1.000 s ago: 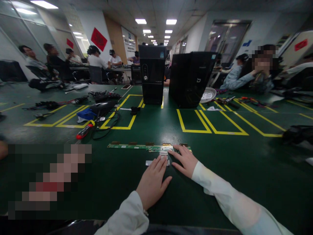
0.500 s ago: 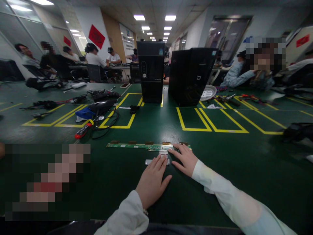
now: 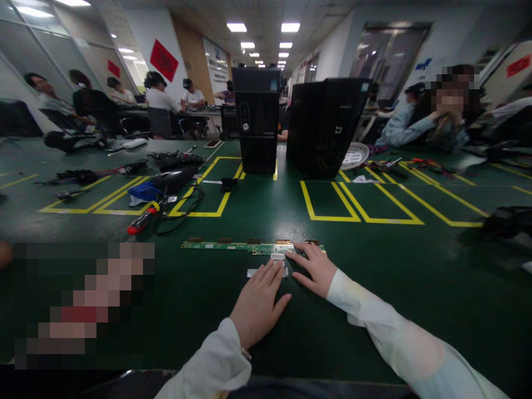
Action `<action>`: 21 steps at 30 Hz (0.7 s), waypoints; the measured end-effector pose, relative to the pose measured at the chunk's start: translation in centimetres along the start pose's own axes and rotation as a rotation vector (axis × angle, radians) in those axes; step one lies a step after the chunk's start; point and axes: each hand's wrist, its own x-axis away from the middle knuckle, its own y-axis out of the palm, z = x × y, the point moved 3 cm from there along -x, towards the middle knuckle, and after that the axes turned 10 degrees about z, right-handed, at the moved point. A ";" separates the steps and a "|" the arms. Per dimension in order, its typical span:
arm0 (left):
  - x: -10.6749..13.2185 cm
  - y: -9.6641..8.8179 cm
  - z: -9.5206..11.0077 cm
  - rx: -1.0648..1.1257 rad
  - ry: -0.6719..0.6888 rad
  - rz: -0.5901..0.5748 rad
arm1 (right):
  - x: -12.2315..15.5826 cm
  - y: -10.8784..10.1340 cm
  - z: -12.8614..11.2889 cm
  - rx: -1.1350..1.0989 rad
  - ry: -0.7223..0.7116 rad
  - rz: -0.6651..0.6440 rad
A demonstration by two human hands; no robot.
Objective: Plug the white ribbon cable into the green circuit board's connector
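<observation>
A long, narrow green circuit board (image 3: 236, 247) with copper-coloured tabs along its far edge lies on the green tabletop. A flat silvery-white cable (image 3: 251, 273) runs from a connector at the board's near edge and bends on the table. My left hand (image 3: 260, 302) rests palm down, its fingertips on this cable and its thumb held apart; part of the cable is hidden beneath. My right hand (image 3: 316, 270) lies over the right end of the board with fingers spread, the fingertips touching the board beside the connector. Neither hand is closed round anything.
Beyond the board stand two black computer towers (image 3: 256, 122). A red-and-black screwdriver (image 3: 141, 220), a blue item (image 3: 145, 191) and dark cables lie to the left. A white basket (image 3: 354, 157) stands behind right. Yellow tape outlines mark the table; several people sit farther off.
</observation>
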 end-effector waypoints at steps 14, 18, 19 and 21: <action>-1.2 -0.4 -1.8 0.089 0.064 -0.121 | -0.1 -0.4 0.4 -0.043 -0.026 -0.023; -1.2 -0.2 -2.0 0.089 0.062 -0.119 | -0.1 -0.4 0.5 -0.038 -0.028 -0.020; -1.2 -0.1 -2.0 0.089 0.062 -0.115 | -0.1 -0.3 0.5 -0.037 -0.028 -0.019; -1.1 -0.1 -2.0 0.087 0.061 -0.107 | 0.0 -0.3 0.4 -0.036 -0.026 -0.017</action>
